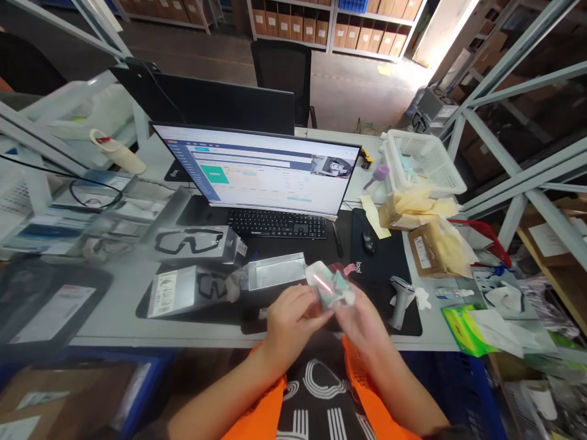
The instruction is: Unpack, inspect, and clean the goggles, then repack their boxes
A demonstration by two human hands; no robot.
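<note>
Both hands meet in front of my body at the table's near edge. My left hand (293,315) and my right hand (360,318) are closed on a shiny, pale-green and white item (328,284) with a reddish part at its back. It seems to be in thin clear wrapping, but its exact kind is unclear. Just beyond my left hand lies an open silver box tray (277,271). Left of that are two grey boxes with eyewear pictured on them, the farther box (197,244) and the nearer box (177,292). A barcode scanner (401,299) rests right of my right hand.
A lit monitor (266,168) stands behind a black keyboard (277,223). Rightward are a mouse (367,241), a white basket (424,156), small cartons (428,250) and a green packet (465,330). Bagged goods (110,214) crowd the left. Metal posts frame both sides.
</note>
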